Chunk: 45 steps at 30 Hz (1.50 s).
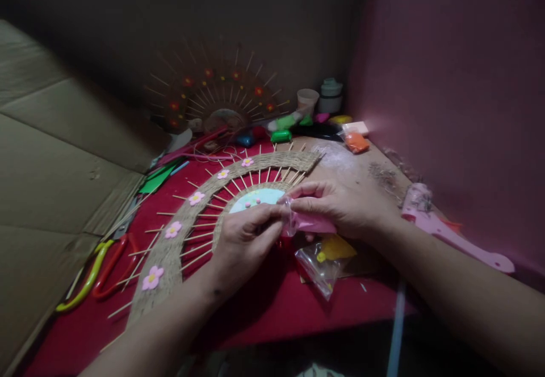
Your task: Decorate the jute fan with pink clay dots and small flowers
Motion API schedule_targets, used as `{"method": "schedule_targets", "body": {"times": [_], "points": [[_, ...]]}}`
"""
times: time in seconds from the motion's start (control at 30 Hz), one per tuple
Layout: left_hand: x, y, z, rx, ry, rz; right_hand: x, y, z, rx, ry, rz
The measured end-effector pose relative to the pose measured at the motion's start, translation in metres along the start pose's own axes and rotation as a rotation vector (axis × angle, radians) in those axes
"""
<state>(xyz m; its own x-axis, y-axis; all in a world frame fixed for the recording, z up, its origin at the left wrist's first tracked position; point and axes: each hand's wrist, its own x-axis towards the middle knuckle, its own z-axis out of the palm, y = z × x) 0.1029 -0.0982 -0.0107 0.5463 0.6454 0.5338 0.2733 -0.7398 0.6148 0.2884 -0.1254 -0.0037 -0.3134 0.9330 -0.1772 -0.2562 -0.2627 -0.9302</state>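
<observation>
My left hand [244,241] and my right hand [340,206] meet over a red table [272,303], both pinching a small clear plastic bag of pink clay [304,223]. Beneath and left of my hands lies a half-round craft piece [179,235] of woven twine rings, wooden sticks and small pink flowers, with a pale blue centre [258,198]. Just below my right hand rests another clear bag holding yellow clay [327,255].
Cardboard sheets [55,178] rise at the left. Red and yellow-green handled tools [102,269] lie at the table's left edge. A similar stick fan with red flowers [217,96] stands at the back, beside clay pieces, an orange bag [356,142] and cups [307,101]. A pink tool [443,226] lies right.
</observation>
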Motion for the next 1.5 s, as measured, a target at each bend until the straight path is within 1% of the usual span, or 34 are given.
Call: {"method": "schedule_targets", "body": {"times": [0.07,0.13,0.33,0.5,0.57,0.6,0.63,0.7,0.77,0.83,0.87,0.93,1.0,1.07,1.2,1.4,1.43,1.5], "points": [[0.000,-0.003,-0.002,0.041,-0.047,0.140,0.000,0.000,0.000,0.011,0.014,0.005],[0.001,-0.004,-0.004,0.070,-0.089,0.209,0.000,0.000,0.000,0.018,0.022,-0.006],[0.004,-0.004,-0.005,0.173,-0.094,0.257,0.000,0.000,-0.001,-0.008,-0.008,0.004],[0.003,-0.003,-0.004,0.175,-0.096,0.242,0.000,0.000,0.001,-0.006,-0.020,0.006],[0.002,-0.002,-0.002,0.163,-0.100,0.194,-0.001,0.000,0.003,-0.010,-0.030,0.005],[0.001,-0.001,-0.002,0.143,-0.108,0.146,-0.002,0.000,0.004,-0.016,-0.037,0.008],[0.001,0.001,-0.001,0.102,-0.122,0.077,-0.003,-0.001,0.005,-0.024,-0.041,0.015],[0.002,0.004,-0.001,-0.042,-0.158,-0.106,-0.004,-0.002,0.006,-0.032,-0.033,0.025],[0.005,0.007,-0.004,-0.264,-0.198,-0.323,-0.003,-0.003,0.006,-0.001,0.004,0.017],[0.008,0.008,-0.010,-0.539,-0.204,-0.514,-0.002,-0.003,0.003,0.056,0.062,-0.017],[0.010,0.008,-0.013,-0.673,-0.190,-0.586,-0.001,-0.003,0.002,0.084,0.090,-0.044],[0.013,0.008,-0.018,-0.887,-0.128,-0.671,0.001,-0.003,-0.001,0.120,0.127,-0.090],[0.016,0.006,-0.021,-0.991,-0.054,-0.700,0.002,-0.003,-0.002,0.138,0.131,-0.098],[0.017,0.004,-0.021,-1.032,-0.018,-0.703,0.001,-0.004,-0.001,0.141,0.116,-0.075],[0.017,0.001,-0.020,-1.039,-0.019,-0.676,-0.001,-0.005,0.000,0.125,0.113,-0.062],[0.018,0.001,-0.019,-1.116,0.001,-0.697,0.001,-0.004,-0.002,0.119,0.116,-0.059],[0.018,0.001,-0.019,-1.128,-0.004,-0.699,0.001,-0.003,-0.002,0.118,0.117,-0.056],[0.018,0.002,-0.018,-1.140,-0.050,-0.699,0.002,-0.002,-0.002,0.121,0.117,-0.054]]}}
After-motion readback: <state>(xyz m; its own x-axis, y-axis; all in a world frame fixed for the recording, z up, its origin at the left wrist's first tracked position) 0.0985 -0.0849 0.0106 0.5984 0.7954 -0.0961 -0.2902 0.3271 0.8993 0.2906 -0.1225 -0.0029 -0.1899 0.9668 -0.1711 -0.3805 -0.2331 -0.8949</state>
